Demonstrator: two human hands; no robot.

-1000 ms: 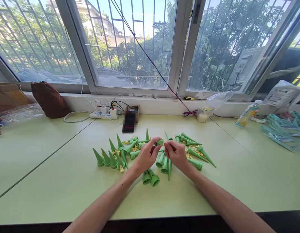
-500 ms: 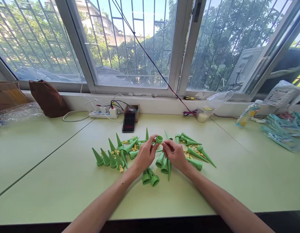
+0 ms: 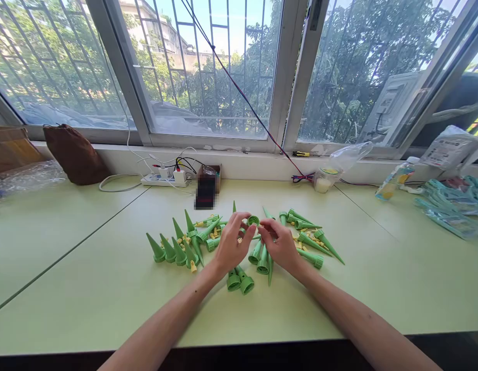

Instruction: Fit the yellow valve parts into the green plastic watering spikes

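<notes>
My left hand (image 3: 231,246) grips a hollow green plastic spike (image 3: 253,220), its round open end turned up toward me. Close against that opening, my right hand (image 3: 279,245) has its thumb and fingertips pinched together; whatever is between them is too small to make out. Around both hands lie more green spikes with ribbed collars. Several stand point-up in rows on the left, such as one green spike (image 3: 157,252). A pair of spikes (image 3: 246,284) lies nearest me, open ends forward. Small yellow plastic pieces (image 3: 193,267) are scattered among them.
The pale green table (image 3: 107,288) has a seam running across its left part. At the back are a power strip (image 3: 157,180), a dark pixelated object (image 3: 205,193), a brown bag (image 3: 74,157), a jar (image 3: 324,183), a bottle (image 3: 395,180) and bagged teal items (image 3: 451,206).
Both hands stay in nearly the same place. The held spike's opening has tilted slightly, and the right fingertips have shifted a little at its rim. The view has moved slightly.
</notes>
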